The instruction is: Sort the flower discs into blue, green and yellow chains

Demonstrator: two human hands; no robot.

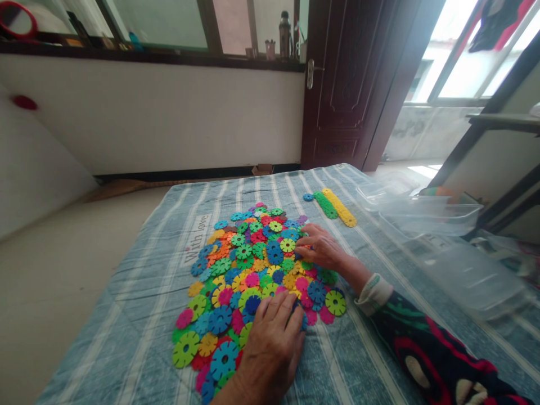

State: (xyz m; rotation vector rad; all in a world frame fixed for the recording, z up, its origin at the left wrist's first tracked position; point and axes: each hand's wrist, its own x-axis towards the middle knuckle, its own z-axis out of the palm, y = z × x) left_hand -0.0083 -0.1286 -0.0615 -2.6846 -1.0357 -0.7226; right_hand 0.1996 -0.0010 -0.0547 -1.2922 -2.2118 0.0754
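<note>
A wide pile of colourful notched plastic discs (244,250) lies spread on the striped cloth. My left hand (274,337) rests palm down over the near right part of the pile, fingers stretched out and a little apart. Its fingertips touch discs beside a dark blue one (253,305). At the pile's right edge, my right hand (319,246) has its fingers apart, with the tips among the discs; no disc shows clearly held. Beyond it on the cloth are a row of green discs (325,206), a row of yellow discs (340,208) and one blue disc (308,197).
Clear plastic containers (430,216) and a translucent lid (476,275) sit on the right of the striped cloth (139,315). Behind stand a white wall (189,118) and a dark red door (341,84). A bottle (284,36) stands on the window ledge.
</note>
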